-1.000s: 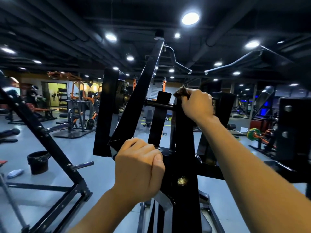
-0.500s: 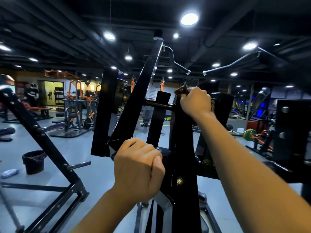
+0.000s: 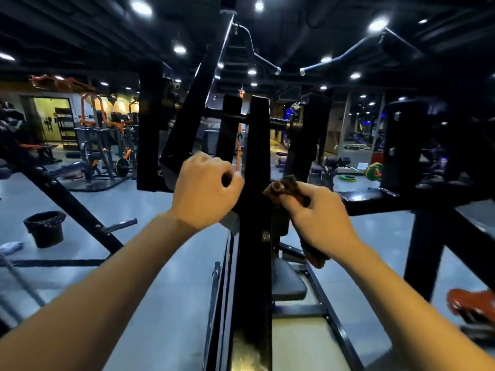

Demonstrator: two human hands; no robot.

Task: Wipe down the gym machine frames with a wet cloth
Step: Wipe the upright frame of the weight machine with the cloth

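A black upright post [image 3: 255, 145] of the gym machine frame stands straight ahead of me. My right hand [image 3: 321, 218] grips a dark brown cloth [image 3: 284, 186] and holds it against the post's right side at mid height. One end of the cloth hangs down below my wrist. My left hand [image 3: 206, 188] is at the same height by the post's left edge, fingers curled into a loose fist, with nothing visible in it.
A black bucket [image 3: 44, 228] and a white rag [image 3: 10, 247] lie on the grey floor at left, behind a slanted black bar [image 3: 67, 199]. Another black frame [image 3: 426, 236] stands at right. A seat pad [image 3: 286, 282] sits below the post. An orange object [image 3: 471, 303] lies at lower right.
My right hand has come down with the cloth from the top of the post to mid height. My left hand has let go of the slanted bar. The view has dropped and moved closer.
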